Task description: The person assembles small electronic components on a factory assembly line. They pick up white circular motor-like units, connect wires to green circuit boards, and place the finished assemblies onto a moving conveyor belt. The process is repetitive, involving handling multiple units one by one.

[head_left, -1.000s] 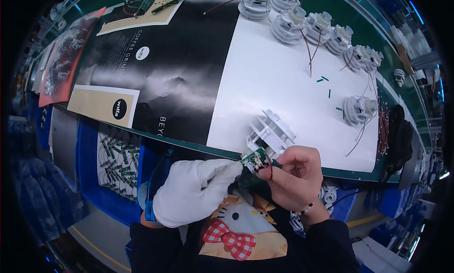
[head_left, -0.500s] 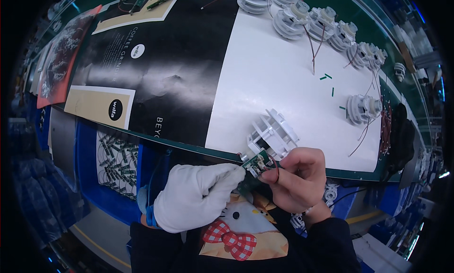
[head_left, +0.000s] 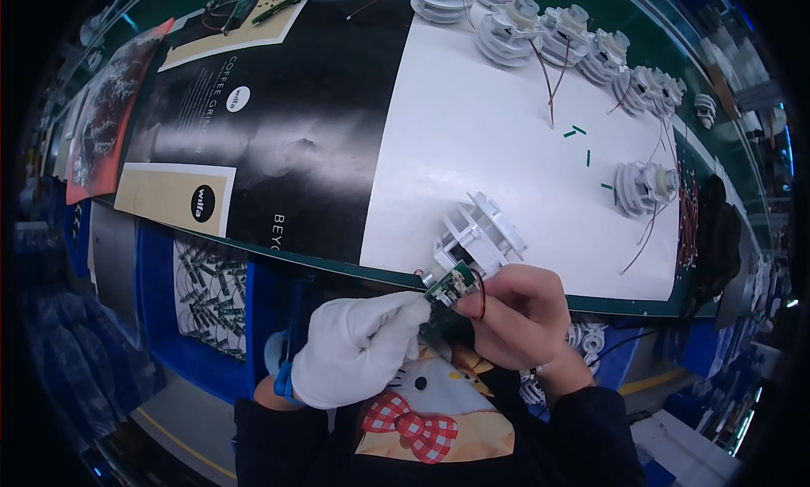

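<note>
My left hand (head_left: 359,348), in a white glove, is closed in a pinch on the left end of a small green circuit board (head_left: 449,289). The bare fingers of my right hand (head_left: 525,316) are pinched together at the board's right end, where a dark red wire (head_left: 482,291) loops past the fingertips. Whether they grip the wire, the board or both is hard to see. Just beyond the board, a white ribbed plastic housing (head_left: 483,234) lies tilted at the table's near edge. The board overlaps its near end.
Several similar housings with wires (head_left: 564,38) stand at the back right; one more (head_left: 643,189) sits at right. Small green strips (head_left: 588,158) lie on the white sheet (head_left: 506,141). A blue bin (head_left: 160,318) at lower left holds several circuit boards. A wire bundle (head_left: 688,225) lies far right.
Both hands and the board have shifted slightly left relative to the picture, along with the table and housings. The pinch on the board stays much the same.
</note>
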{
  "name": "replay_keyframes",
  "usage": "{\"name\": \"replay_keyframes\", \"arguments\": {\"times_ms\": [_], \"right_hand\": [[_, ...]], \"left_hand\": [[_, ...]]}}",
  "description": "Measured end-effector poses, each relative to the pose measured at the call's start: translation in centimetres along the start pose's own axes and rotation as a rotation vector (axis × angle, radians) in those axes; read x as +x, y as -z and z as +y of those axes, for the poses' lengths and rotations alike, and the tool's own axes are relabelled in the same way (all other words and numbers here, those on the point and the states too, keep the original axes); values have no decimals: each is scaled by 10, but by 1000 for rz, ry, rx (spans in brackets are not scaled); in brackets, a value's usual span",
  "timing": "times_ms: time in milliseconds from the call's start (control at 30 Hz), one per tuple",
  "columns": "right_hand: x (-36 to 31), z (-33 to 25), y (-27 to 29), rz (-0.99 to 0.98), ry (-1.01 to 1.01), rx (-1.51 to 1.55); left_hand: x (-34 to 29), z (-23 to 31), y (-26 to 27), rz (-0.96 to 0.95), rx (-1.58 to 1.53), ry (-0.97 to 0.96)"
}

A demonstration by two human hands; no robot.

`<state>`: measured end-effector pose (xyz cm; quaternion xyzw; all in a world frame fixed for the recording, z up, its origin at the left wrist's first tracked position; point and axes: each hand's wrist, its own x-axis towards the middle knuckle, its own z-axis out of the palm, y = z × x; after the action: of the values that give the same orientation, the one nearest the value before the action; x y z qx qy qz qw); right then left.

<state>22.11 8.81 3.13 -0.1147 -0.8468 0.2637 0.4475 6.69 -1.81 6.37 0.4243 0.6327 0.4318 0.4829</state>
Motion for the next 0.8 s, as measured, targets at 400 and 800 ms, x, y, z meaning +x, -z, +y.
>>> {"name": "replay_keyframes", "arguments": {"times_ms": [400, 800], "right_hand": [[8, 5, 8, -235, -132, -141], [-20, -37, 15, 129, -295, -314]], "left_hand": [[9, -8, -10, 47, -42, 118], [22, -2, 1, -137, -467, 441]]}}
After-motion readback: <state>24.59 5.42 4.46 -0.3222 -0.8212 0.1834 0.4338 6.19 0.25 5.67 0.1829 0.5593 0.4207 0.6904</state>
